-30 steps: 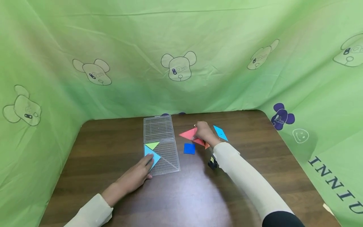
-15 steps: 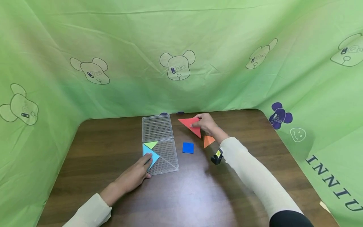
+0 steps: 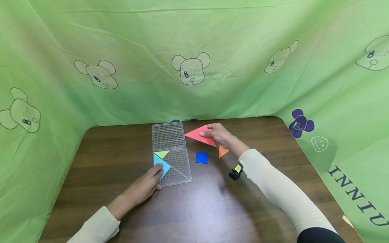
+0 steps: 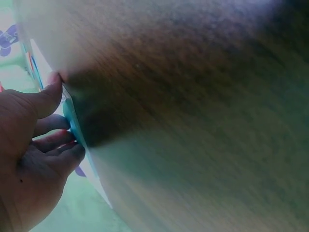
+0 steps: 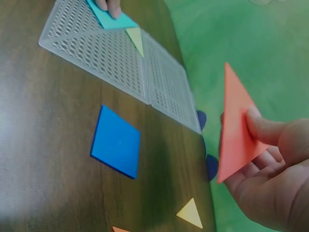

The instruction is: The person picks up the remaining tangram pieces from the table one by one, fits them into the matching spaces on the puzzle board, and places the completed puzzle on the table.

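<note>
Red triangle (image 3: 195, 134) in right grip (image 3: 220, 134), left grip (image 3: 144, 186) seemingly relaxed on cyan triangle (image 3: 165, 167).

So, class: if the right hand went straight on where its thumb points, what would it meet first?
In the head view, probably the clear plastic case's upper panel, just beyond the red triangle the right hand holds; height is unclear, so it might pass above.
</note>
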Demonstrator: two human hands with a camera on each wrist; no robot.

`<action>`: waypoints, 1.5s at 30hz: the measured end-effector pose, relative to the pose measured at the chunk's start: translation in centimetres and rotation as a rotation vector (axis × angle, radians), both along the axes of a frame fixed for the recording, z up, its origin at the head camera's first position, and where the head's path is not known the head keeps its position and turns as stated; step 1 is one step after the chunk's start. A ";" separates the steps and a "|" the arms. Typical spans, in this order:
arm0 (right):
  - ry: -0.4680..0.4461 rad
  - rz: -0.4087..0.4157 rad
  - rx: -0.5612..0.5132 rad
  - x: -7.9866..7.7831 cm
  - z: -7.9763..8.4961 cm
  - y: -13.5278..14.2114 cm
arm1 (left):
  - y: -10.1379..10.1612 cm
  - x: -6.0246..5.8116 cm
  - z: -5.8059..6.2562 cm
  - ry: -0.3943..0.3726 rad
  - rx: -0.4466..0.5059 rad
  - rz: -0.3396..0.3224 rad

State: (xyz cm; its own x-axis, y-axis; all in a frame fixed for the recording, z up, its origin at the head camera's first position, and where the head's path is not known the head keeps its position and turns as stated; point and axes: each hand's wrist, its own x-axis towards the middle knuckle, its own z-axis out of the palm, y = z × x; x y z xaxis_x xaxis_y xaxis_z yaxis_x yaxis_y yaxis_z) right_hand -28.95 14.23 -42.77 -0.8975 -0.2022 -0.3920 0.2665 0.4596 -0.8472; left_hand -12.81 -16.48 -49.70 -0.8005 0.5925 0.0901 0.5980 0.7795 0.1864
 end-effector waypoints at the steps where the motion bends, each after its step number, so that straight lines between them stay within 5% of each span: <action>1: -0.012 0.022 -0.007 0.2 0.1 0.0 | 0.0 0.0 0.0 0.001 0.001 -0.001; 9: -0.048 0.172 -0.045 1.5 0.3 -0.6 | 0.0 -0.1 -0.1 -0.026 0.017 0.015; 19: -0.033 0.100 -0.069 2.7 0.4 -2.3 | 0.1 -0.1 -0.1 -0.101 0.019 0.057; 29: 0.050 0.190 0.002 4.1 0.1 -3.9 | 0.0 -0.1 0.0 -0.109 0.049 0.062; 45: 0.048 0.310 0.019 5.2 -0.4 -6.3 | -0.2 -0.4 -0.6 -0.115 0.111 0.063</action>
State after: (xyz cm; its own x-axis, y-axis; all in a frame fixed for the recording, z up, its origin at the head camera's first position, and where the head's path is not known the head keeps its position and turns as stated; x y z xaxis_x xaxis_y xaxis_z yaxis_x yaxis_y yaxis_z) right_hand -23.71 7.97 -43.18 -0.8117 -0.4622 -0.3572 0.0712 0.5287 -0.8458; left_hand -13.24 -16.72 -50.34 -0.8444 0.5325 0.0583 0.5187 0.7854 0.3378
